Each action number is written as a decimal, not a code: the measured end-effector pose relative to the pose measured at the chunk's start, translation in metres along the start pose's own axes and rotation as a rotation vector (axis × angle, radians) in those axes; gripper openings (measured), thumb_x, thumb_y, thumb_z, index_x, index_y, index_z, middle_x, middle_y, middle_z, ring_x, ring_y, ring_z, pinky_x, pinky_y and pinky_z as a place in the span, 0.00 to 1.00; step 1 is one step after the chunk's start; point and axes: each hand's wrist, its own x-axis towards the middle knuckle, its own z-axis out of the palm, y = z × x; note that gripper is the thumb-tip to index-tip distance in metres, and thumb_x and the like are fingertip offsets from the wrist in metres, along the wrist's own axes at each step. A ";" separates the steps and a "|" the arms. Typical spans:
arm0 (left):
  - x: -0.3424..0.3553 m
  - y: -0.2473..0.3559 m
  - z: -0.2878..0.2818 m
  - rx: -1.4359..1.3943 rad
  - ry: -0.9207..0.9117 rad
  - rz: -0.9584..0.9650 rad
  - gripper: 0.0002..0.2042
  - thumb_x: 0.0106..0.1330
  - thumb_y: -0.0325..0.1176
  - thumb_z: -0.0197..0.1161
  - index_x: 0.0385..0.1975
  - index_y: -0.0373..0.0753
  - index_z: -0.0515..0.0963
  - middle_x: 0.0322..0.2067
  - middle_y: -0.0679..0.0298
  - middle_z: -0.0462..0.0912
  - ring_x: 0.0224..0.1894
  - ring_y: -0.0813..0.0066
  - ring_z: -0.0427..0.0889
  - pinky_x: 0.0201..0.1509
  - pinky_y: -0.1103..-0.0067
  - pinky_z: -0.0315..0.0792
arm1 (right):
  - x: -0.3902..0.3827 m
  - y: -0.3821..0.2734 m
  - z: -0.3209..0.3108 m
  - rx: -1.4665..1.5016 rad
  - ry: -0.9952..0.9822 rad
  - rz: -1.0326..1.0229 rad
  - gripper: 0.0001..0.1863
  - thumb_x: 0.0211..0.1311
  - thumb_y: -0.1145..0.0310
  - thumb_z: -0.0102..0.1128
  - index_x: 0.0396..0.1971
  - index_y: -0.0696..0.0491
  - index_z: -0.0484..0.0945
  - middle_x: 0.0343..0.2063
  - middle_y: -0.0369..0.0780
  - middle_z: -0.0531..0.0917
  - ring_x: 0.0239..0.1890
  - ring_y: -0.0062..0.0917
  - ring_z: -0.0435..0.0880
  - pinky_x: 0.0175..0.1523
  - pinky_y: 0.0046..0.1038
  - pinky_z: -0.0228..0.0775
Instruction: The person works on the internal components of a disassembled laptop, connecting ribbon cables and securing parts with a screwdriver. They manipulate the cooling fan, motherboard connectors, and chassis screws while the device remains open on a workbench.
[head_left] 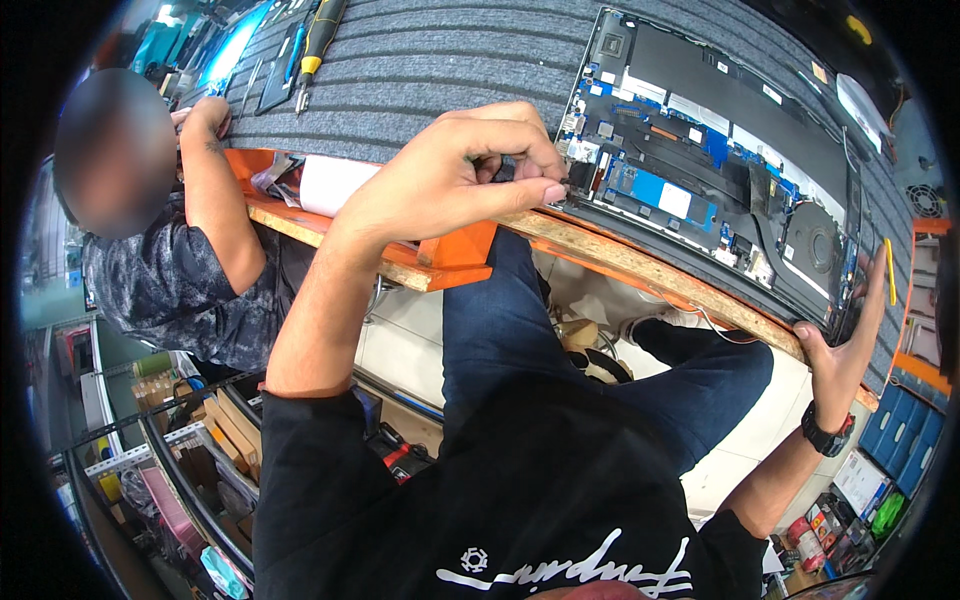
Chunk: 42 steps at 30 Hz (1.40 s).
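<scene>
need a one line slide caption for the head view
Left hand pinches at the corner of an opened laptop on a grey mat; right hand steadies its far edge.

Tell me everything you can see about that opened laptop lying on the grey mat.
The opened black laptop lies bottom-up, cover removed, on the grey ribbed mat near the wooden bench edge. Inside show a blue circuit board, a large dark flat battery, and a round fan toward its right end. The left hand pinches something small at its left corner; the right hand, wearing a black watch, braces its right end.
</scene>
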 end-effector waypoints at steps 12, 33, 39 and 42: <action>-0.003 0.002 -0.004 -0.003 -0.030 -0.064 0.06 0.68 0.30 0.74 0.38 0.35 0.86 0.37 0.67 0.83 0.37 0.81 0.80 0.38 0.82 0.70 | -0.001 0.002 0.001 -0.009 0.011 -0.025 0.73 0.40 0.29 0.78 0.83 0.53 0.54 0.71 0.51 0.74 0.67 0.38 0.73 0.69 0.37 0.64; 0.067 -0.009 0.004 -0.019 0.243 -0.583 0.24 0.76 0.43 0.64 0.64 0.34 0.82 0.36 0.72 0.78 0.39 0.83 0.72 0.46 0.84 0.66 | -0.008 0.001 -0.038 0.388 0.008 0.284 0.15 0.76 0.63 0.66 0.51 0.59 0.88 0.36 0.37 0.85 0.39 0.18 0.82 0.45 0.22 0.72; 0.068 -0.016 0.013 -0.073 0.266 -0.497 0.24 0.77 0.41 0.63 0.65 0.32 0.81 0.42 0.70 0.82 0.42 0.82 0.70 0.51 0.85 0.65 | -0.005 -0.012 -0.028 0.484 0.025 0.276 0.16 0.70 0.66 0.71 0.53 0.56 0.88 0.35 0.36 0.81 0.34 0.19 0.75 0.42 0.23 0.71; 0.064 -0.027 0.014 -0.145 0.296 -0.483 0.24 0.77 0.42 0.63 0.65 0.31 0.80 0.44 0.69 0.82 0.43 0.81 0.70 0.53 0.84 0.66 | 0.003 -0.021 -0.024 0.412 0.037 0.285 0.17 0.64 0.63 0.77 0.49 0.56 0.88 0.35 0.36 0.79 0.35 0.19 0.73 0.43 0.24 0.71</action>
